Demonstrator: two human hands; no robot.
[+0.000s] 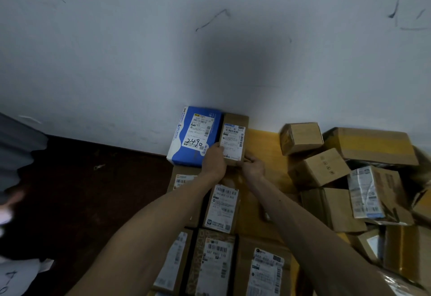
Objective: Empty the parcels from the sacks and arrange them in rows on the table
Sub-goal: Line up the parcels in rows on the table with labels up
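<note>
Head view, looking down a yellow table [262,141] set against a pale wall [140,50]. Both hands hold one brown parcel [234,138] with a white shipping label at the far end of the table. The left hand [213,161] grips its near left corner, with the fingers closed over the edge of the label. The right hand [253,167] grips the near right corner, its fingers curled round the edge. The brown parcel lies flat, its left side touching a blue parcel [196,133] marked "2490" by hand, and both sit against the wall. Nearer the camera, under the forearms, labelled cartons lie in rows: a tall-labelled carton [222,209] just behind the hands, then a patterned carton [213,260] with a plain carton [265,270] to its right. On the right side of the table a loose heap of boxes [326,169] lies tilted at mixed angles. Left of the table is a dark floor [93,190].
</note>
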